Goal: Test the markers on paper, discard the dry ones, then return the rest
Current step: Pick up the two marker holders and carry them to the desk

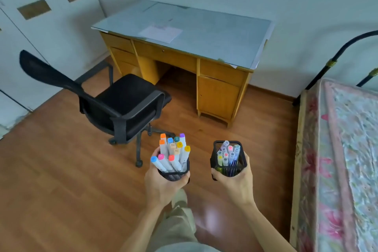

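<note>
A person stands on a wooden floor (61, 180) and looks down at both bare hands, each holding a black mesh pen cup out in front of the body. The left hand (161, 184), at about 7 o'clock from the middle of the view, has its fingers (185, 179) wrapped around the left mesh cup (173, 175), grasping it from below. That cup holds eleven chunky white-barrelled markers (173, 153) standing cap-up and fanned outward; the caps are orange, orange, blue, dark green, purple, two yellow, a pale peach, a light blue, pink and coral. The right hand (235, 184), at about 5 o'clock, grasps the right mesh cup (229, 161) with its fingers curled round the lower wall. This squarer cup holds a cluster of thinner pens (227, 154) with translucent pastel caps, roughly ten, though the exact count is hard to tell because they crowd together. The two cups are near each other but not touching. Up at 12 o'clock stands a yellow wooden desk whose tabletop (214, 32) is covered with a glass sheet, and one sheet of paper (160, 32) lies on it toward its left front. One black office chair (122, 104) stands at 10 o'clock, turned away from the desk. One bed with a floral mattress (343, 149) runs along the edge at 3 o'clock. White doors (30, 16) fill the corner at 10 to 11 o'clock.
</note>
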